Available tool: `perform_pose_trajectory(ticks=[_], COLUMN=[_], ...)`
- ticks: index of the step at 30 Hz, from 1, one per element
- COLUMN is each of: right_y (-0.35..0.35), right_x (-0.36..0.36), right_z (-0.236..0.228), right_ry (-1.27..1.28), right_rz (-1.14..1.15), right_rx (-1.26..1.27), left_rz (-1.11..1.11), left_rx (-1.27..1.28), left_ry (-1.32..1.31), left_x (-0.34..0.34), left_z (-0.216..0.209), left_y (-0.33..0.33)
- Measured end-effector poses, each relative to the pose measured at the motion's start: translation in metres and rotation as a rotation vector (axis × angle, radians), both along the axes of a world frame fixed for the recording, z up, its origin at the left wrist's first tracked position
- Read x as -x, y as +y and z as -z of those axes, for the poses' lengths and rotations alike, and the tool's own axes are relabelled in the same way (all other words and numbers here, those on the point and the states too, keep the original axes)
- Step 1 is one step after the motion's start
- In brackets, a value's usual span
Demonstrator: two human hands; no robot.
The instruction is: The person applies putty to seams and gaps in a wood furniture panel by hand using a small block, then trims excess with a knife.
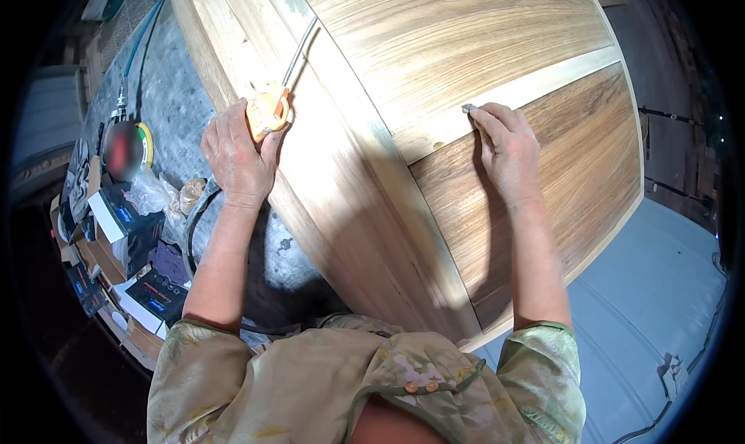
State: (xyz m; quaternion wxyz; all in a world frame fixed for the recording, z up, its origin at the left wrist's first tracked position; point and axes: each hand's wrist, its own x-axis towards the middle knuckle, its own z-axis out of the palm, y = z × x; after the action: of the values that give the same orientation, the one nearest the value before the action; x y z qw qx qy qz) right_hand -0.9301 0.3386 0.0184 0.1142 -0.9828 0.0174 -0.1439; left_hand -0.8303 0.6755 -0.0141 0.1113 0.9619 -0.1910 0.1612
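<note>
Wrapped round an orange air blow gun (266, 117) at the left is my left hand (239, 153). The gun's thin metal nozzle points up and away, over the pale frame board of a large wooden panel (543, 180). My right hand (508, 149) is closed in a pinch above the panel's pale cross rail. Between its fingertips is a small grey piece (469, 108), too small to make out its kind. A small knot-like mark shows on the rail just left of that hand.
The panel lies on a grey-blue, stained surface (174, 64). At the left are a red and yellow round power tool (128, 149) on a blue hose, clear plastic bags (151, 192), and dark boxes (155, 293). A black hose (190, 231) curves near my left forearm. Pale blue sheeting (636, 289) spreads lower right.
</note>
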Motion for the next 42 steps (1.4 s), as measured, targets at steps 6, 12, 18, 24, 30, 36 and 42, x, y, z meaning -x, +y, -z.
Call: perform_pose_trajectory(ticks=[6,12,18,24,30,36,42], right_y=[-0.004,-0.004,-0.003,0.044,0.100,0.126,0.122], right_x=[0.000,-0.006,-0.001,0.021,0.046,0.044,0.031], right_z=[0.003,-0.005,-0.014,-0.025,-0.008,-0.010,-0.011], right_ry=[0.002,0.034,0.106,0.105,-0.035,-0.056,-0.064], right_rz=[0.018,0.017,-0.009,-0.053,-0.043,-0.041,-0.029], right_rx=[-0.003,0.010,-0.031,-0.120,-0.264,-0.274,-0.231], left_rz=[0.010,0.022,0.015,-0.001,0.024,-0.014,-0.043], left_rx=[0.003,0.014,0.044,0.061,0.126,0.136,0.184], left_ry=[-0.019,-0.068,-0.052,-0.044,-0.053,-0.101,-0.039], left_x=[-0.001,-0.001,-0.002,-0.001,-0.001,0.000,-0.002], left_z=[-0.001,0.003,0.002,0.006,0.002,0.001,0.002], left_y=[-0.003,-0.001,0.000,0.003,0.000,0.002,-0.001])
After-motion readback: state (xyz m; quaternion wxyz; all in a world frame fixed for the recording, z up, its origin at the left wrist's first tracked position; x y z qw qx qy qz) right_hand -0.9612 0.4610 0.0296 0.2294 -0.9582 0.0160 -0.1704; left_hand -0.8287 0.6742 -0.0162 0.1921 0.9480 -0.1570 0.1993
